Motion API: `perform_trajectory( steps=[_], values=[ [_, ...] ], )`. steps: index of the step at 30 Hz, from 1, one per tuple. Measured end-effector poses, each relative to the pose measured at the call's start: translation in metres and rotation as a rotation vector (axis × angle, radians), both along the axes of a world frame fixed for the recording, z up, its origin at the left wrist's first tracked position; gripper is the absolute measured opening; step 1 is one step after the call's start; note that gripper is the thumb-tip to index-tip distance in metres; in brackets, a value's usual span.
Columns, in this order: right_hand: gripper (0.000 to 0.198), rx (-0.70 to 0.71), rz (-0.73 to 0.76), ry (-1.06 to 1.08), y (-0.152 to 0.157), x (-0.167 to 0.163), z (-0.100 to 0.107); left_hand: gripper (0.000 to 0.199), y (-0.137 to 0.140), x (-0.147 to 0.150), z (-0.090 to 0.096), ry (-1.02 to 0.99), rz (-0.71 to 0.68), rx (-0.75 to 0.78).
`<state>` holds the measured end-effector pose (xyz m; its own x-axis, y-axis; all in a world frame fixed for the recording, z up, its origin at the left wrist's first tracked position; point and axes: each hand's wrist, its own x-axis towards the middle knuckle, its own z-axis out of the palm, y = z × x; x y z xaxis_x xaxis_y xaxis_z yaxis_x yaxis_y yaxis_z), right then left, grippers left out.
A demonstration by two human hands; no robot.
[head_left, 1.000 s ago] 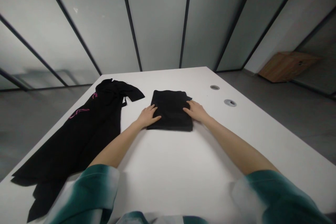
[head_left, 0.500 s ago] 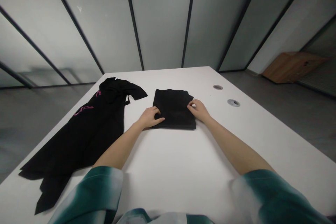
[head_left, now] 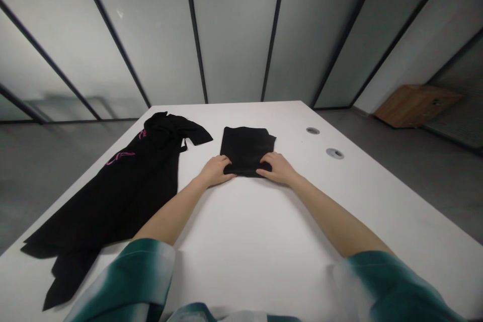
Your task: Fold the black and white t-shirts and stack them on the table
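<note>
Your right hand (head_left: 278,168) has shifted from the side of the folded black cloth (head_left: 247,148) to its near corner, putting both near corners under control. Your left hand (head_left: 217,171) matches it: thumbs and curled fingers narrowly parted, cloth between. It rests on the white table (head_left: 249,231), right of the black garment (head_left: 124,186).

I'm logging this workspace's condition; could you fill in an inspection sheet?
Surface: white table, two round inset fittings at right.
Job's things: folded black cloth, lying on the table.
Clutter: black garment with pink markings, left of the cloth.
Grip: left hand and right hand at the cloth's near corners; pinching cannot be confirmed.
Cables: nothing seen.
Surroundings: frosted panels behind; wooden cabinet beyond, at right.
</note>
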<state>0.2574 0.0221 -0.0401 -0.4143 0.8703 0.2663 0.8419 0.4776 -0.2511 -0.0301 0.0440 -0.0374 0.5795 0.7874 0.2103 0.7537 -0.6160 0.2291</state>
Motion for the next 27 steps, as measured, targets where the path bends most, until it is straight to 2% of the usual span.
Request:
perform_trajectory(
  steps=[4, 9, 14, 19, 23, 25, 27],
  values=[
    [0.059, -0.024, -0.074, -0.114, 0.000, -0.011, -0.004, 0.036, 0.004, 0.001, -0.003, -0.027, 0.051, -0.033],
    [0.047, -0.019, -0.079, -0.099, 0.011, 0.000, -0.011, 0.045, 0.009, -0.001, -0.011, -0.022, 0.079, -0.078],
    [0.039, 0.014, -0.088, -0.040, 0.016, 0.015, -0.009, 0.046, 0.015, -0.007, -0.014, -0.051, 0.096, -0.080],
    [0.026, 0.034, -0.171, 0.238, 0.013, 0.021, 0.009, 0.032, 0.016, -0.015, 0.005, -0.307, 0.085, -0.112],
    [0.019, 0.007, -0.237, 0.588, 0.013, 0.021, 0.029, 0.021, 0.015, -0.012, 0.025, -0.678, 0.143, -0.217],
    [0.024, -0.058, -0.239, 0.781, 0.016, 0.018, 0.034, 0.019, 0.016, -0.007, 0.027, -0.873, 0.173, -0.251],
    [0.033, -0.155, -0.249, 0.929, 0.020, 0.014, 0.034, 0.026, 0.018, -0.002, 0.020, -1.008, 0.240, -0.323]
  ],
)
